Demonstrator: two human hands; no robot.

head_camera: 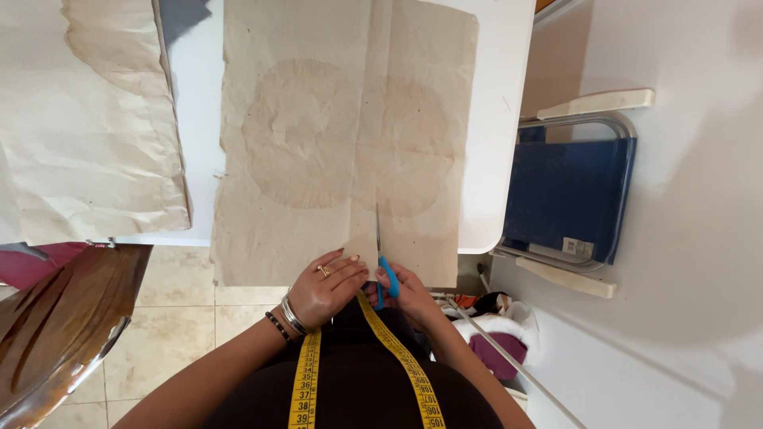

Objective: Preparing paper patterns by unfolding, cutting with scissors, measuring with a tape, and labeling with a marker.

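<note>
A large sheet of brown paper [318,143] lies on a white table [501,119], its near edge hanging over the table's front. A faint round stain spreads across its middle. My left hand [324,287] presses on the near edge of the paper, fingers flat, with a ring and bracelets on it. My right hand [409,292] grips blue-handled scissors [381,270]. Their blades point away from me into a cut that runs up the paper's centre crease. A yellow tape measure [306,381] hangs around my neck.
A second crumpled brown paper sheet [87,119] lies on the table's left. A dark wooden chair back [56,334] stands at lower left over a tiled floor. A blue folding chair [568,199] leans at right, with bundled cloth [497,334] below it.
</note>
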